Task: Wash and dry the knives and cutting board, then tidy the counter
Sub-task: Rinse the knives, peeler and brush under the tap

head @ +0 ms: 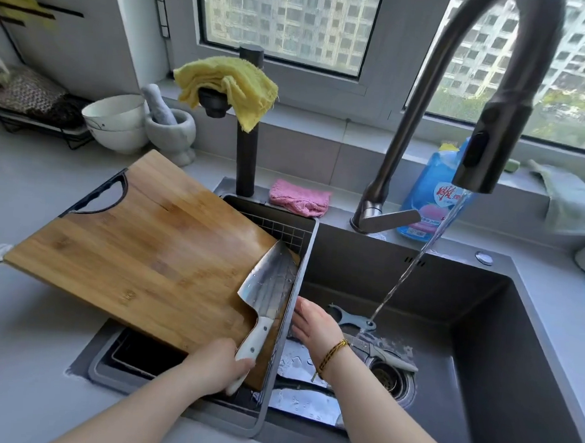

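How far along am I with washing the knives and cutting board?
Done: nothing looks dried; the cleaver is wet. In hand: left hand grips the cleaver on the cutting board, water runs, right hand open in the sink. Left: small knife and peeler lying there, drying, tidying.

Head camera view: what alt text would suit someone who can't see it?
A left hand grips a cleaver against a wooden board tilted over the edge of the sink. The open right hand reaches into it, where the faucet runs water onto a peeler beside a small knife.
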